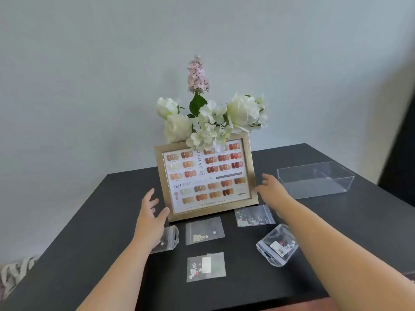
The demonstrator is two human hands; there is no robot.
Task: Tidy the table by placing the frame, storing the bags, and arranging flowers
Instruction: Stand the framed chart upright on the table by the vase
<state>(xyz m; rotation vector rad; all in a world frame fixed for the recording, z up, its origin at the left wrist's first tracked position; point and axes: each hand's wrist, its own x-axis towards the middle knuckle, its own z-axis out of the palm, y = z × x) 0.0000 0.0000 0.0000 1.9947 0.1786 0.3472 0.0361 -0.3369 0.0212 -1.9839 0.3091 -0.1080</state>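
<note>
A gold picture frame (206, 178) with a nail-colour chart stands upright in the middle of the dark table (94, 216). Behind it rises a bunch of white flowers (211, 120) with one pink spike; its vase is hidden. My left hand (151, 212) is open just left of the frame's lower corner, and my right hand (272, 189) is open beside its right edge. Neither hand holds anything. Several small clear bags lie in front of the frame: one (204, 230), one (254, 215), one (205, 267), one (277, 244) and one (169, 240) partly under my left wrist.
An open clear plastic box (314, 182) sits on the table to the right of the frame. A pale wall stands behind the table. Patterned fabric (15, 272) shows at the lower left, off the table's edge.
</note>
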